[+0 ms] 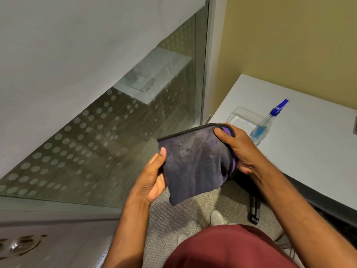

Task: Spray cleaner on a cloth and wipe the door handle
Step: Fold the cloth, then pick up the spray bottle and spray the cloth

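Cloth: a dark grey cloth [195,167] with black piping and a purple underside, held up in mid-air at the centre of the view, above the carpet.
Left hand: the left hand [152,178] grasps the cloth's 9 o'clock edge, thumb on top, fingers hidden behind the fabric.
Right hand: the right hand [237,147] clasps the 2 o'clock corner, where the cloth folds over and shows purple; its fingertips are tucked out of sight.
Spray bottle: a clear spray bottle [264,124] with a blue trigger head stands on the white table [313,147] at 2 o'clock, its base partly hidden by the right hand.
Clear container: a see-through tub [243,117] sits just beside the bottle; its outline is faint.
Door hardware: a metal fitting [16,246] on the door at 8 o'clock is blurred and cut by the frame edge.
Glass wall: a frosted, dotted glass panel [92,136] runs from 9 to 12 o'clock.
Chair: a black chair leg with a caster [254,213] shows at 5 o'clock, mostly hidden by the right forearm.
Person: red shorts [228,250] and pale shoes at 6 o'clock.
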